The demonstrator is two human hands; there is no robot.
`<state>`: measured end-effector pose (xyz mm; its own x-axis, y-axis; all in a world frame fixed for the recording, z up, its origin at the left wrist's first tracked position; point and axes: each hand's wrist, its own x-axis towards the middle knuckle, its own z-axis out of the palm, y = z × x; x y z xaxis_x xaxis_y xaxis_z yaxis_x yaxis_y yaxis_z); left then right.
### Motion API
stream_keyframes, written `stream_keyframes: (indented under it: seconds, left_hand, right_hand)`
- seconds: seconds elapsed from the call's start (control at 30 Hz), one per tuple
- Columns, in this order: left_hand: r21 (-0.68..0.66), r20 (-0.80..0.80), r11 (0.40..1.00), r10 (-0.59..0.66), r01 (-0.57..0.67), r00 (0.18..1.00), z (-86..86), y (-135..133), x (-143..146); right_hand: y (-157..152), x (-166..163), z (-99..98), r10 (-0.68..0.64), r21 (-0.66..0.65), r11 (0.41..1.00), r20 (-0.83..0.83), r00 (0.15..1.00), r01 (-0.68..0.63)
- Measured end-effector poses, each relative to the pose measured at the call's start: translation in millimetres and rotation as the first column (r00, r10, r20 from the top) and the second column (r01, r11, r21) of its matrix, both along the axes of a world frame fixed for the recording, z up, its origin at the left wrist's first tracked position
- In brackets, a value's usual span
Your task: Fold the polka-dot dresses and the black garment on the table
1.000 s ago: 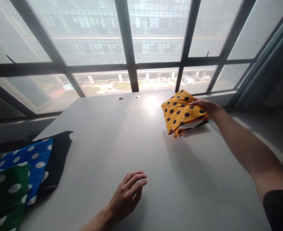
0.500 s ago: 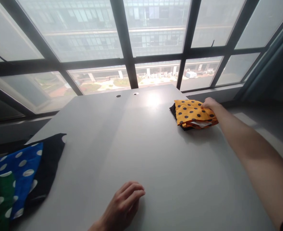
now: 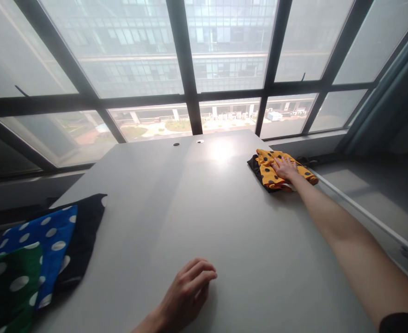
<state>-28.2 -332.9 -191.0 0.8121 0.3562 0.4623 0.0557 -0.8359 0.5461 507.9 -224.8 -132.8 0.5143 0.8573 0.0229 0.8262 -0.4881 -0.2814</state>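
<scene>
My right hand [image 3: 285,169] lies flat with fingers spread on a folded yellow cloth with dark dots [image 3: 268,173], pressing its top. Beneath that sits a black cloth [image 3: 255,169], showing along the left side and front. Both are at the far right edge of the white table [image 3: 176,208]. At the near middle, my left hand [image 3: 191,289] rests on its side on the tabletop, fingers loosely bent and nothing in it. Its thumb and palm are mostly hidden.
At the left edge, white-dotted cloths overlap: a green one [image 3: 27,263], a blue one [image 3: 60,231] and a black one [image 3: 89,222]. Two round holes mark the table's back edge. Windows [image 3: 190,64] stand behind, with a curtain [image 3: 373,111] at right.
My right hand has let go of the yellow cloth's far right edge and moved left onto its top, now spread flat. The cloth's top looks more rumpled. My left hand stays put.
</scene>
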Motion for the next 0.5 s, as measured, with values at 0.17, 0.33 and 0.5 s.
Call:
stream_keyframes:
  seconds: [0.17, 0.33, 0.5]
  left_hand:
    - [-0.007, 0.008, 1.000, 0.022, -0.022, 1.000, 0.1, 0.0, 2.2]
    - [0.060, -0.019, 0.987, 0.151, -0.150, 0.988, -1.5, 5.9, 0.9]
    - [0.225, -0.185, 0.889, 0.441, -0.399, 0.878, -12.0, 31.7, -10.5]
  right_hand:
    - [-4.0, -52.4, 36.5, 0.045, 0.319, 0.947, -0.011, 0.999, -0.039]
    - [-21.3, -179.7, 20.2, 0.307, 0.347, 0.892, 0.005, 0.952, -0.290]
    - [-68.4, -297.3, -32.1, 0.498, 0.182, 0.861, -0.116, 0.860, -0.474]
